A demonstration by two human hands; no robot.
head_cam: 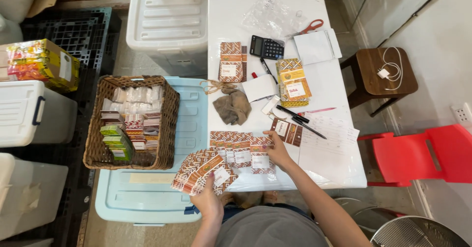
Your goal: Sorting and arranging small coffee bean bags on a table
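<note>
Holding fanned packets [204,172] in left grip [209,202] — right grip [276,148] pinches one packet [260,159] w/ others on table [324,87].

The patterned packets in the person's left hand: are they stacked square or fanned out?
Fanned out. The patterned packets overlap in a spread, each edge showing, gripped at the bottom by the left hand.

It is bright all over, and the light is soft and even. My white table [236,11] shines near the top of the frame, almost too white to see its edges. Shadows are small and pale, like the one under the brown stool [386,72] at the right. The far left is darker. The middle looks sharp. Lines at the edges bend a little and look stretched.
</note>
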